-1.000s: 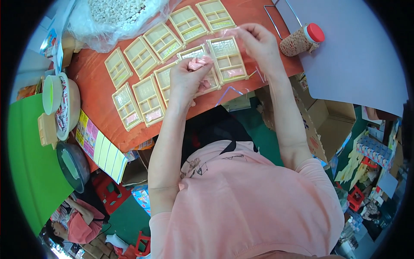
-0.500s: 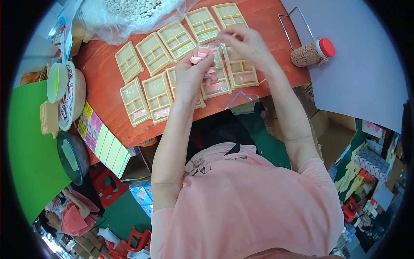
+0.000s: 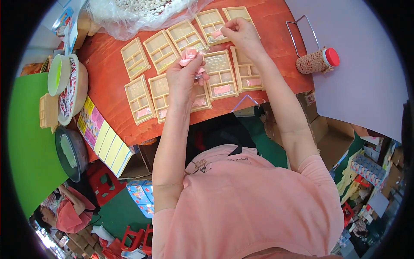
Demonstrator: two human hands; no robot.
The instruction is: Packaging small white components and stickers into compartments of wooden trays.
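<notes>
My left hand is closed around a bunch of small pink packets, held above the near row of trays. Farther right, my right hand pinches the end of one pink packet at a far-row cream tray. Each divided tray has several compartments. Pink packets such as this one lie in near-row trays, while yellow-green strips show in some far-row trays. My left hand and forearm partly cover the middle near trays.
A plastic bag of small whitish pieces lies at the table's far edge. On the right are a red-lidded jar and a metal wire stand. Basins and a bowl stand left. Another person is at lower left.
My right hand has moved to a far-row tray, where a pink packet now shows at its fingertips. The left hand still grips its bunch. The whole view has shifted slightly.
</notes>
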